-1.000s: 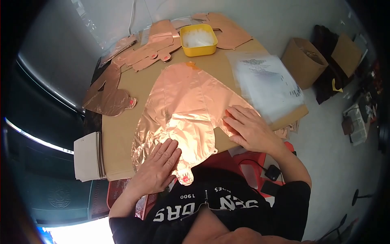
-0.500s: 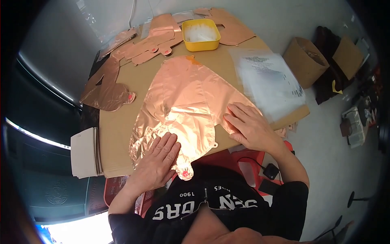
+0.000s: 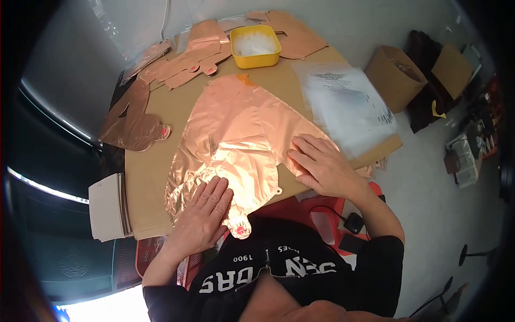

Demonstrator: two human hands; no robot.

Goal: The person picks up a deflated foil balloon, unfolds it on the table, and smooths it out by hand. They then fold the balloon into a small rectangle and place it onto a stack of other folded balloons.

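Observation:
A large rose-gold foil balloon (image 3: 236, 123) lies flat and uninflated on the cardboard-covered table (image 3: 147, 198). Its tab with a red mark hangs over the near edge. My left hand (image 3: 206, 212) rests on the wrinkled lower left part, fingers stretched and lying flat. On the right arm of the balloon lies my right hand (image 3: 322, 163), palm down with its fingers extended. Neither hand grips anything. The foil is creased across the middle and bears an orange patch at its far tip.
A yellow tub (image 3: 256, 47) with whitish contents stands at the back, among more flat foil balloons (image 3: 206, 45). Clear printed plastic bags (image 3: 346, 102) lie to the right. Stacked cards (image 3: 110, 206) stand at the left edge. An open cardboard box (image 3: 394, 78) is beyond the table.
The whole view has shifted slightly, so everything appears a little further left. Both hands stay flat on the foil in nearly the same places.

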